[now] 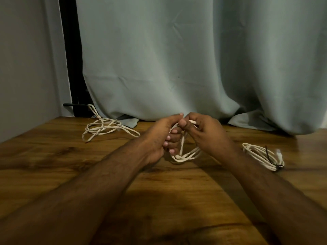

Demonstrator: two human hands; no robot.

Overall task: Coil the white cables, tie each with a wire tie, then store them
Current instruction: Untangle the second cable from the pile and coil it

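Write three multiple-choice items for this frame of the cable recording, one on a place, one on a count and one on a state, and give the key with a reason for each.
1. Where does the coiled white cable bound with a dark wire tie lie on the brown wooden table?
A. far left
B. right of the hands
C. on the grey-green curtain

2. How many white cables are in view?
A. one
B. three
C. five

3. What state is the loose white cable at the far left in?
A. untied, sprawled
B. tied
C. held

Key: 1 B, it rests beside the right forearm. 2 B, one far left, one white cable held between the hands, one tied at right. 3 A, its loops spread with no tie, while the left hand and right hand grip the middle cable.
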